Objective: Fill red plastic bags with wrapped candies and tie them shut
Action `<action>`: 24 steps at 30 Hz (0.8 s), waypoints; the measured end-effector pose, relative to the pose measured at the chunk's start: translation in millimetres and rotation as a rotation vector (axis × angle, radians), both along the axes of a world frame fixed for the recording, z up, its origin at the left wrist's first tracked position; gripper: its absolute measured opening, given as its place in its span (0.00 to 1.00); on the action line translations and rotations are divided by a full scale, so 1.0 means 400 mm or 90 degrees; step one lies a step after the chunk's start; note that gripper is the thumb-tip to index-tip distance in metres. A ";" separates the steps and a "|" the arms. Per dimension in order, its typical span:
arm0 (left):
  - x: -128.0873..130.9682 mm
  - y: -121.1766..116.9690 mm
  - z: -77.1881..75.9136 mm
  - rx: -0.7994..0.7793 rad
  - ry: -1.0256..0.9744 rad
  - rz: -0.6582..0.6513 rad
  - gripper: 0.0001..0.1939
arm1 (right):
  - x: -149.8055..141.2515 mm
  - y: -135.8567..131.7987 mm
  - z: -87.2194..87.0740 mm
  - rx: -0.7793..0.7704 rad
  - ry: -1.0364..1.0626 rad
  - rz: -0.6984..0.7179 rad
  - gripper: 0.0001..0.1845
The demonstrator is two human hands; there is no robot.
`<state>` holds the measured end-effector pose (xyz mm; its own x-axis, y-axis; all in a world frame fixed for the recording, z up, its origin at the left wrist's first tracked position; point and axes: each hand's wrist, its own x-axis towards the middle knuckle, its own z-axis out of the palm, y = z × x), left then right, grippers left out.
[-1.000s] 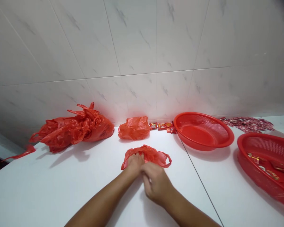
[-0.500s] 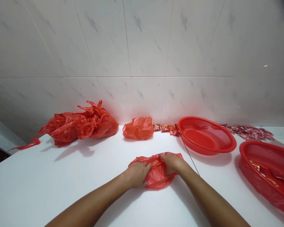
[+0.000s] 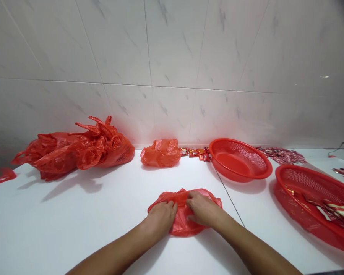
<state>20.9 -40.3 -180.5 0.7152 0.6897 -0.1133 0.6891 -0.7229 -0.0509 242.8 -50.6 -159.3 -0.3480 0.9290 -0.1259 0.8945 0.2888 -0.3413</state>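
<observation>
A thin red plastic bag (image 3: 183, 223) lies on the white table in front of me, its crumpled mouth spread out. My left hand (image 3: 162, 214) is closed over the bag's left side, fingers curled on the film. From the right, my right hand (image 3: 202, 208) grips the bag with bent fingers at its upper middle; the thumb sits lower, somewhat apart from them. Both sets of fingertips are partly lost in the folds. Beyond my hands rests another bunched red plastic bag (image 3: 162, 153).
Several filled red bags (image 3: 83, 149) are heaped at back left. Small red packets (image 3: 193, 152) line the wall beside a red basket (image 3: 240, 160). Another red basket (image 3: 312, 214), holding wrapped packets, stands at right. Pink-red sachets (image 3: 281, 156) are piled behind.
My view has turned to the right, so the heap and baskets appear farther left. Both hands stay on the bag; my right fingers have shifted slightly toward the left hand.
</observation>
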 end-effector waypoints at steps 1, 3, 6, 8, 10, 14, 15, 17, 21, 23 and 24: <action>0.000 -0.005 0.011 0.000 -0.011 -0.024 0.15 | 0.004 0.004 -0.002 -0.011 0.001 0.012 0.16; -0.001 -0.013 0.031 -0.002 -0.049 -0.091 0.14 | 0.016 0.013 -0.015 -0.043 0.004 0.020 0.38; -0.006 -0.008 0.040 0.000 -0.105 -0.132 0.15 | 0.028 0.020 -0.045 -0.114 0.004 0.026 0.66; -0.013 0.015 0.025 0.020 -0.141 -0.073 0.12 | 0.024 0.023 -0.060 -0.169 -0.011 0.032 0.74; -0.023 0.048 0.000 0.046 -0.196 0.020 0.14 | 0.012 0.029 -0.070 -0.224 -0.030 0.021 0.75; -0.040 0.110 -0.044 0.036 -0.312 0.131 0.17 | -0.016 0.058 -0.088 -0.264 -0.031 -0.009 0.73; -0.044 0.120 -0.051 0.024 -0.325 0.138 0.20 | -0.021 0.068 -0.095 -0.259 -0.017 -0.018 0.72; -0.053 0.135 -0.060 0.000 -0.339 0.136 0.25 | -0.028 0.090 -0.111 -0.243 0.024 -0.041 0.71; -0.076 0.160 -0.083 -0.022 -0.356 0.121 0.33 | -0.035 0.125 -0.134 -0.240 0.057 -0.059 0.73; -0.085 0.174 -0.099 -0.016 -0.350 0.129 0.35 | -0.037 0.138 -0.137 -0.243 0.059 -0.058 0.74; -0.088 0.181 -0.107 -0.011 -0.344 0.137 0.35 | -0.039 0.141 -0.136 -0.241 0.062 -0.059 0.74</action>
